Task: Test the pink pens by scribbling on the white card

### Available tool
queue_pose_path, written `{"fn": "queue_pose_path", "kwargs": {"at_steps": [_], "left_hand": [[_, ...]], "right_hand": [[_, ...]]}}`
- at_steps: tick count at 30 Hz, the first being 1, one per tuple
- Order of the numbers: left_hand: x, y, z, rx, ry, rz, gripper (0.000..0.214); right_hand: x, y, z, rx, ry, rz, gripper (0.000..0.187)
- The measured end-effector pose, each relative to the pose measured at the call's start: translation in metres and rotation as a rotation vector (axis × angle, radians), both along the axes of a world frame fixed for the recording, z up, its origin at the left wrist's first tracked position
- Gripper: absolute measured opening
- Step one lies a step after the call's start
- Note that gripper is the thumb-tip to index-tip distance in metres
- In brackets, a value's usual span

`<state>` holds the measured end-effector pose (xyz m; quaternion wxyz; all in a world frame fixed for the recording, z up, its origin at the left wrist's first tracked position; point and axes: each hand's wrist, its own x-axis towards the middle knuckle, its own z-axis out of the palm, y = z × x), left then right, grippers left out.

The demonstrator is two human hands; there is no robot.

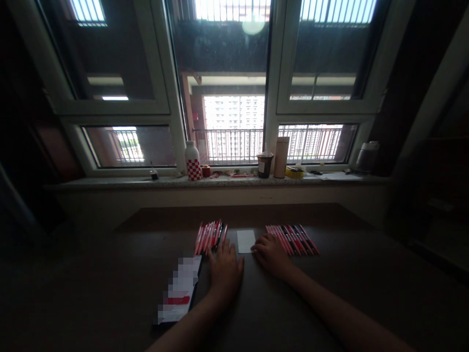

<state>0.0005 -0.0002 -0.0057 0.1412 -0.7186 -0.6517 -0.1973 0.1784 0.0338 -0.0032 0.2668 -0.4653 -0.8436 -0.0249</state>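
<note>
Hands rest empty on the desk (330,293), left hand (225,271) flat at the left row of pens (210,237), right hand (271,254) loosely curled beside the right row of pens (295,239); light, stiff and smooth, they likely roll, so pinch mid-barrel.

Surface (330,293): dark brown, wide.
Card (245,241): white, lying flat.
Left pens (209,236): red bunch, just left of the card.
Right pens (293,239): red row, near the card's right.
Box (179,291): flat, left of the card, nearer the person.
</note>
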Motion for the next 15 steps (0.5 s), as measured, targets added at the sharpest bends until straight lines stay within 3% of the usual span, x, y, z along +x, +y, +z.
{"fn": "queue_pose_path", "kwargs": {"at_steps": [4,10,15], "left_hand": [[0.0002,0.0006,-0.0023,-0.002,0.016,0.072,0.054],[-0.0013,0.0013,-0.0033,-0.001,0.018,0.019,0.051],[-0.0009,0.0007,-0.0026,0.012,0.029,0.082,0.057]], "right_hand": [[-0.0003,0.0001,-0.0001,-0.006,0.011,-0.011,0.018],[-0.0005,-0.0001,0.0000,-0.013,0.011,-0.003,0.019],[-0.0010,0.0000,-0.0007,-0.011,0.022,-0.009,0.018]]}}
